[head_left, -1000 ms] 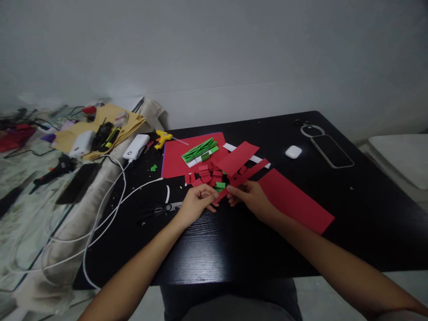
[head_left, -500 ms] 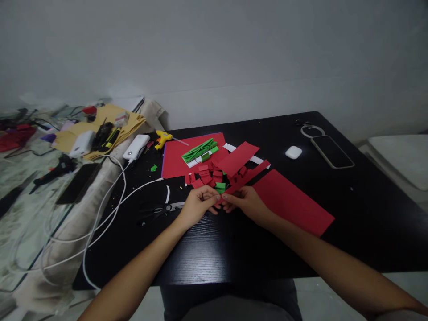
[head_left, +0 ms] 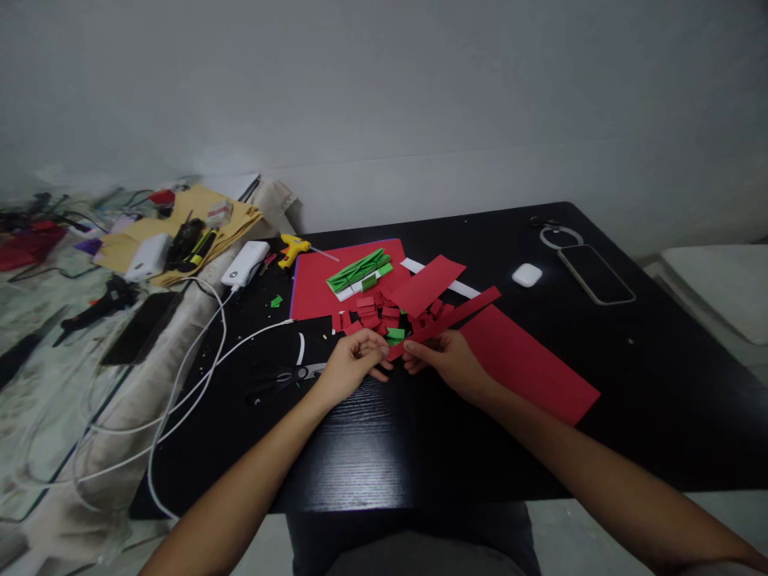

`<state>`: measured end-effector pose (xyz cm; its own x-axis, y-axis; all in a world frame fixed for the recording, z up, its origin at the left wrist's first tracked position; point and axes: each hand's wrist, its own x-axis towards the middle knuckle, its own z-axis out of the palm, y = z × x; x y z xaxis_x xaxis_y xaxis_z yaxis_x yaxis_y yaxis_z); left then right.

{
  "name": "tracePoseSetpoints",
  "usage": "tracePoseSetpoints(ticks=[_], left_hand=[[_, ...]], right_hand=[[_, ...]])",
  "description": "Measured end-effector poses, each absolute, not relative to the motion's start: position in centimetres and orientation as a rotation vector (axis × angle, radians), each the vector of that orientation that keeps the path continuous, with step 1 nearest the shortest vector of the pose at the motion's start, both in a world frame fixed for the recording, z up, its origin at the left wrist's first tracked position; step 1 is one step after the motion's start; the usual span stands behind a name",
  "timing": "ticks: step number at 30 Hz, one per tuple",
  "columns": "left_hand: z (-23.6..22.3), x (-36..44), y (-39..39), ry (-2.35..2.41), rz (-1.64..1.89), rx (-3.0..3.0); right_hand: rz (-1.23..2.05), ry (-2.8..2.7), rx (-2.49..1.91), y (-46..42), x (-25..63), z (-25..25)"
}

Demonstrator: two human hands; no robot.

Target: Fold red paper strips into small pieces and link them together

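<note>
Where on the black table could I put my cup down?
The bare table right of the big red sheet, below the phone, or the near edge between the arms. It's crowded around the hands, red paper pieces and scissors.

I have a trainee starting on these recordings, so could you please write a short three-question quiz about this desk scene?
1. True or false: both hands pinch the same red paper strip.
2. Which lies nearest the left hand? A scissors; B earbud case; C phone.
3. What colour is the glue gun?

Key: 1 true: the right hand and the left hand hold its near end. 2 A. 3 yellow.
</note>
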<state>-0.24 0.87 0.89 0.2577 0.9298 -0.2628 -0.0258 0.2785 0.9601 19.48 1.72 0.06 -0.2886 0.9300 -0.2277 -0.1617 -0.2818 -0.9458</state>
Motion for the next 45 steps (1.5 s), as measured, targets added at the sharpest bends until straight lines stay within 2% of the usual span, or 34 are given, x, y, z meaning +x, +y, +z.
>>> tracePoseSetpoints(ticks=[12, 24, 35, 45], left_hand=[[0.5, 0.3, 0.3, 1.036, 0.842, 1.177], [1.2, -1.3, 1.3, 1.080, 0.894, 1.220], [0.1, 0.6, 0.0, 1.026, 0.914, 1.223], [0.3, 0.5, -0.1, 1.063, 0.878, 1.319]], right_hand=[[1.752, -1.150, -1.024, 1.2, 18.9, -0.3], [1.620, -1.102, -1.121, 2.0, 19.9, 0.7], [1.601, -1.316, -1.029, 1.2, 18.9, -0.3], [1.523, -1.242, -1.100, 1.4, 19.1, -0.1]])
